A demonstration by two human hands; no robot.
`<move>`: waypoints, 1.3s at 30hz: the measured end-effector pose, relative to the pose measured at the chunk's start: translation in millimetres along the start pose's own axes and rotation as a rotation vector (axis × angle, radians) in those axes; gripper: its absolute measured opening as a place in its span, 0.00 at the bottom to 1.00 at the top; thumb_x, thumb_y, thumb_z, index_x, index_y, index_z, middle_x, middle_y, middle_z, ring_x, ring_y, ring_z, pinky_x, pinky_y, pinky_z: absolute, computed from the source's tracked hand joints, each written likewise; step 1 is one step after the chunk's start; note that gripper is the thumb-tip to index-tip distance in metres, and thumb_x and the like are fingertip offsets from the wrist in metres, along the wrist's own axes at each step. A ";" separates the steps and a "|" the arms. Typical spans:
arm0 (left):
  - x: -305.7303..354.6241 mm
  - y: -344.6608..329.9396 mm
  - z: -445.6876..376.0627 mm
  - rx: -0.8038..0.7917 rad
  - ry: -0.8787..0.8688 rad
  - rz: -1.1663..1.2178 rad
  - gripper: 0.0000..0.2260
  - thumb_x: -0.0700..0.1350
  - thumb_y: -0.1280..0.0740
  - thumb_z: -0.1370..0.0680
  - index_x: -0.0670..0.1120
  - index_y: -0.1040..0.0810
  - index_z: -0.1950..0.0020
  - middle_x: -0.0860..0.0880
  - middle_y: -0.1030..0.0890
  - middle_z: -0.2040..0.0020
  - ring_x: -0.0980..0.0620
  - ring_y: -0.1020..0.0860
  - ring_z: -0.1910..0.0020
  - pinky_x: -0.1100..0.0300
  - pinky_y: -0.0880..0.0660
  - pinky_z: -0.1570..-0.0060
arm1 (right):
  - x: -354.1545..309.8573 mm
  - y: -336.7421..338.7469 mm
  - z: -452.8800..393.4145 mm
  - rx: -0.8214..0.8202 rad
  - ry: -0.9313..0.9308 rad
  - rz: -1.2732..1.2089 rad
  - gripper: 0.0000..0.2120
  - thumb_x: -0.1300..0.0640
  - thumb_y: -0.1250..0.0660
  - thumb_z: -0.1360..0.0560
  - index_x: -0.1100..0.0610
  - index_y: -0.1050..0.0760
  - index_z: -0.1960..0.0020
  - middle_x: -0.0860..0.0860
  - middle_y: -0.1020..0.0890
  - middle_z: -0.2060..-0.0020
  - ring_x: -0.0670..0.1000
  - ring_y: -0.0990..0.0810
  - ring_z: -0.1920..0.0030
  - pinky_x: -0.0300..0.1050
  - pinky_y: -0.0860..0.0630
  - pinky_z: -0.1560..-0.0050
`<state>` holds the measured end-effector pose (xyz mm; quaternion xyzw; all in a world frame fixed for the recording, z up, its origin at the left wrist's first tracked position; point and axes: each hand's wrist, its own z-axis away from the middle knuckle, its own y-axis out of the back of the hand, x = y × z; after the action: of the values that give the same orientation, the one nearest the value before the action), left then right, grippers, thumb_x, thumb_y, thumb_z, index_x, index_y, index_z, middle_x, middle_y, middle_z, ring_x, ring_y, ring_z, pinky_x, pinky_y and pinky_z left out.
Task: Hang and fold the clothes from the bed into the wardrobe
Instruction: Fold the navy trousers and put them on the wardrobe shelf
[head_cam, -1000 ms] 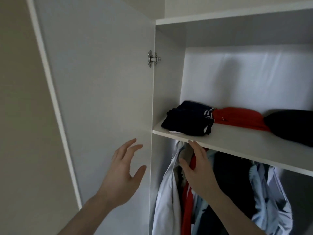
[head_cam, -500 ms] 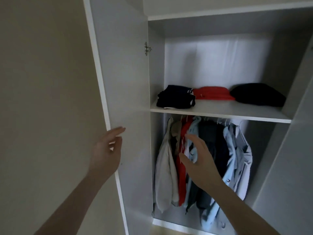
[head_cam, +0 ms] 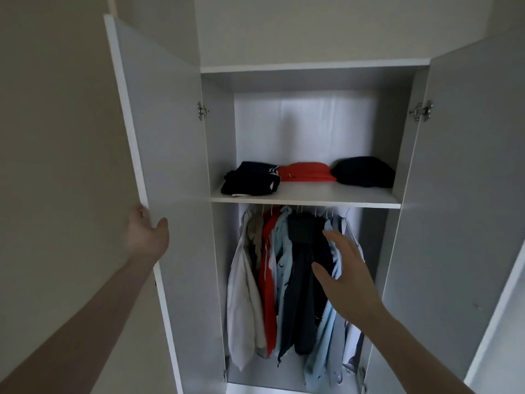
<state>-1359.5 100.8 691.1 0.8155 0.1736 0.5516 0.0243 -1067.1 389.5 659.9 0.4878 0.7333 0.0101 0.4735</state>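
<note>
White laminate forms the left door [head_cam: 164,155], whose free edge the left hand [head_cam: 146,236] grips, thumb on the inner face. Right of it, on the wardrobe shelf [head_cam: 306,196], lie a navy fold [head_cam: 250,180], a red fold [head_cam: 305,172] and a black fold [head_cam: 363,172]. Below hang shirts [head_cam: 284,280]; the right hand [head_cam: 345,277], fingers spread wide, holds nothing in front of them. The right door [head_cam: 460,194] stands open.

A home bedroom is indicated. A built-in white wardrobe [head_cam: 312,69] is seen with both doors opened against plain beige walls. Folded clothes [head_cam: 308,172] are kept on its shelf [head_cam: 305,198] at 12 o'clock, and shirts [head_cam: 284,268] are hung just beneath on hangers.
</note>
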 end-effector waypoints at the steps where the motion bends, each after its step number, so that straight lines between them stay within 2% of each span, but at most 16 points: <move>1: 3.8 -7.3 6.2 0.011 -0.005 0.010 0.25 0.44 0.29 0.22 0.47 0.33 0.27 0.43 0.25 0.32 0.41 0.23 0.35 0.51 0.27 0.37 | 2.5 10.1 0.2 0.002 0.011 0.005 0.30 0.55 0.29 0.21 0.41 0.37 0.24 0.40 0.34 0.25 0.43 0.35 0.24 0.42 0.38 0.26; 4: 18.9 -36.2 32.9 0.004 -0.043 0.028 0.25 0.40 0.30 0.22 0.46 0.34 0.27 0.41 0.27 0.31 0.40 0.25 0.34 0.50 0.28 0.35 | 11.0 48.0 -2.1 0.038 0.045 0.003 0.30 0.57 0.28 0.21 0.40 0.36 0.25 0.39 0.34 0.26 0.43 0.34 0.25 0.38 0.37 0.28; 9: 52.0 -102.2 84.2 -0.089 -0.112 -0.026 0.32 0.41 0.32 0.22 0.47 0.40 0.20 0.43 0.33 0.25 0.40 0.29 0.29 0.41 0.29 0.31 | 34.5 122.9 -15.5 0.171 0.084 0.054 0.31 0.63 0.27 0.24 0.48 0.33 0.25 0.39 0.32 0.30 0.44 0.31 0.29 0.46 0.32 0.26; 12: 70.5 -145.5 104.9 -0.216 -0.138 -0.114 0.35 0.43 0.32 0.20 0.49 0.46 0.17 0.45 0.38 0.21 0.38 0.30 0.27 0.39 0.27 0.33 | 56.4 163.2 -19.1 0.271 0.106 0.123 0.32 0.65 0.28 0.25 0.52 0.32 0.24 0.46 0.33 0.25 0.47 0.35 0.24 0.48 0.37 0.22; 15: 92.8 -188.6 113.2 -0.409 -0.120 -0.174 0.38 0.47 0.32 0.18 0.50 0.52 0.15 0.46 0.42 0.17 0.40 0.35 0.23 0.41 0.30 0.28 | 75.3 198.1 -22.2 0.406 0.138 0.180 0.34 0.65 0.29 0.26 0.48 0.34 0.24 0.45 0.38 0.22 0.48 0.40 0.21 0.49 0.39 0.23; 19: 127.5 -245.4 121.3 -0.675 0.020 -0.227 0.39 0.47 0.31 0.19 0.50 0.53 0.15 0.44 0.40 0.18 0.41 0.36 0.22 0.51 0.35 0.26 | 103.9 235.3 -33.7 0.531 0.165 0.262 0.37 0.65 0.30 0.28 0.50 0.36 0.23 0.50 0.45 0.19 0.53 0.47 0.18 0.65 0.40 0.22; 22: 150.0 -280.5 130.6 -0.739 0.024 -0.255 0.39 0.45 0.32 0.19 0.48 0.54 0.15 0.45 0.43 0.17 0.43 0.35 0.23 0.57 0.34 0.35 | 122.0 249.4 -44.8 0.549 0.071 0.254 0.39 0.67 0.31 0.28 0.48 0.39 0.21 0.49 0.51 0.18 0.55 0.53 0.17 0.67 0.40 0.23; 24: 156.5 -297.9 135.2 -0.761 0.002 -0.279 0.39 0.43 0.33 0.19 0.48 0.54 0.15 0.45 0.39 0.18 0.45 0.25 0.37 0.61 0.31 0.46 | 131.5 253.3 -51.1 0.528 0.013 0.249 0.42 0.66 0.30 0.28 0.45 0.42 0.20 0.46 0.54 0.17 0.54 0.52 0.17 0.65 0.38 0.23; 26: 157.8 -309.5 136.9 -0.784 -0.020 -0.302 0.40 0.42 0.33 0.19 0.48 0.55 0.15 0.44 0.37 0.20 0.51 0.26 0.55 0.67 0.29 0.61 | 139.5 254.3 -54.8 0.517 -0.034 0.262 0.43 0.65 0.29 0.27 0.44 0.44 0.20 0.45 0.57 0.17 0.53 0.50 0.18 0.63 0.36 0.23; 27: 157.1 -312.6 135.5 -0.789 -0.034 -0.311 0.40 0.42 0.32 0.19 0.48 0.55 0.15 0.44 0.39 0.19 0.51 0.26 0.55 0.69 0.29 0.64 | 142.9 253.8 -56.7 0.526 -0.059 0.266 0.43 0.65 0.29 0.28 0.43 0.44 0.20 0.45 0.57 0.17 0.54 0.48 0.18 0.63 0.35 0.24; 29: 155.7 -313.7 128.1 -0.779 -0.074 -0.334 0.40 0.42 0.32 0.19 0.47 0.55 0.15 0.47 0.46 0.16 0.45 0.27 0.33 0.64 0.28 0.46 | 146.3 249.1 -60.1 0.558 -0.106 0.270 0.42 0.65 0.29 0.28 0.42 0.43 0.21 0.45 0.54 0.17 0.55 0.43 0.21 0.64 0.32 0.27; 31: 154.6 -310.4 116.5 -0.764 -0.100 -0.362 0.40 0.42 0.32 0.19 0.47 0.55 0.15 0.49 0.49 0.16 0.46 0.42 0.19 0.55 0.37 0.28 | 147.5 240.8 -64.0 0.584 -0.112 0.285 0.41 0.66 0.30 0.29 0.43 0.41 0.22 0.46 0.51 0.18 0.56 0.40 0.23 0.64 0.31 0.28; 34: 146.9 -306.7 92.6 -0.761 -0.126 -0.400 0.40 0.42 0.32 0.19 0.47 0.54 0.15 0.49 0.50 0.16 0.46 0.46 0.18 0.52 0.42 0.24 | 146.6 219.6 -69.2 0.591 -0.076 0.271 0.41 0.69 0.33 0.27 0.42 0.41 0.23 0.45 0.48 0.19 0.55 0.36 0.25 0.62 0.26 0.32; 36: 141.5 -304.0 77.8 -0.765 -0.155 -0.417 0.40 0.42 0.31 0.19 0.47 0.54 0.15 0.49 0.50 0.15 0.46 0.47 0.18 0.51 0.42 0.23 | 144.9 203.1 -70.9 0.565 -0.062 0.261 0.41 0.72 0.35 0.26 0.40 0.41 0.23 0.43 0.48 0.19 0.55 0.27 0.31 0.55 0.18 0.42; 38: 136.5 -302.3 65.0 -0.771 -0.186 -0.421 0.40 0.42 0.31 0.19 0.47 0.54 0.15 0.50 0.51 0.15 0.47 0.48 0.17 0.52 0.42 0.23 | 144.5 188.9 -70.1 0.529 -0.034 0.265 0.42 0.75 0.37 0.26 0.39 0.40 0.24 0.41 0.47 0.19 0.49 0.17 0.51 0.42 0.17 0.60; 39: 133.2 -300.2 57.8 -0.775 -0.213 -0.427 0.40 0.42 0.31 0.19 0.47 0.54 0.15 0.50 0.52 0.15 0.47 0.48 0.17 0.52 0.42 0.24 | 144.1 179.3 -71.1 0.513 -0.005 0.265 0.41 0.75 0.37 0.26 0.39 0.38 0.25 0.40 0.47 0.19 0.46 0.19 0.63 0.38 0.21 0.67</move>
<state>-1339.8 432.6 717.8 0.7444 0.1150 0.4715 0.4586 -1001.5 619.7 685.9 0.6832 0.6407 -0.1153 0.3309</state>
